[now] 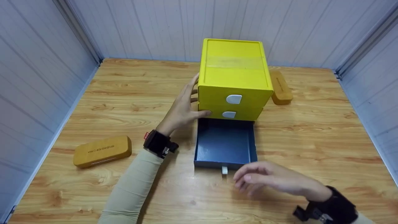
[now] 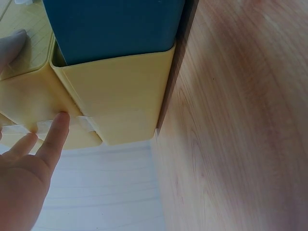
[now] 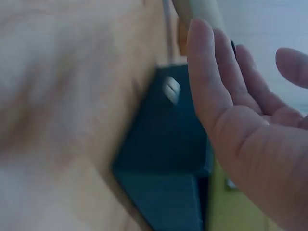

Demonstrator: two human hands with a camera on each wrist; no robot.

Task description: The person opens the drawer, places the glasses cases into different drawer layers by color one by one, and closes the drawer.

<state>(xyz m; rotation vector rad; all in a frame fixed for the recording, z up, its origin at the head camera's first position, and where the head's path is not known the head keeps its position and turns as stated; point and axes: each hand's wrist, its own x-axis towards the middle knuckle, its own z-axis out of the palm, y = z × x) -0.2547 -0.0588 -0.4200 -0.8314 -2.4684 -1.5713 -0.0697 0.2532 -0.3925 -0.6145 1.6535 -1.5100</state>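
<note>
A yellow drawer cabinet (image 1: 235,74) stands at the back middle of the table, with white tabs on its two upper fronts. Its bottom drawer (image 1: 223,144), dark blue, is pulled out toward me and has nothing in it. My left hand (image 1: 183,110) rests against the cabinet's left side, thumb over the front edge; in the left wrist view its straight fingers (image 2: 55,139) touch the side wall. My right hand (image 1: 276,180) hovers beside the drawer's front right corner, fingers loosely bent, holding nothing. A white pull tab (image 1: 224,170) sticks out from the drawer front.
One tan glasses case (image 1: 102,151) lies on the wooden table (image 1: 314,149) at the left. Another tan glasses case (image 1: 281,88) lies close by the cabinet's right side. White panel walls (image 1: 161,28) enclose the table at the back, left and right.
</note>
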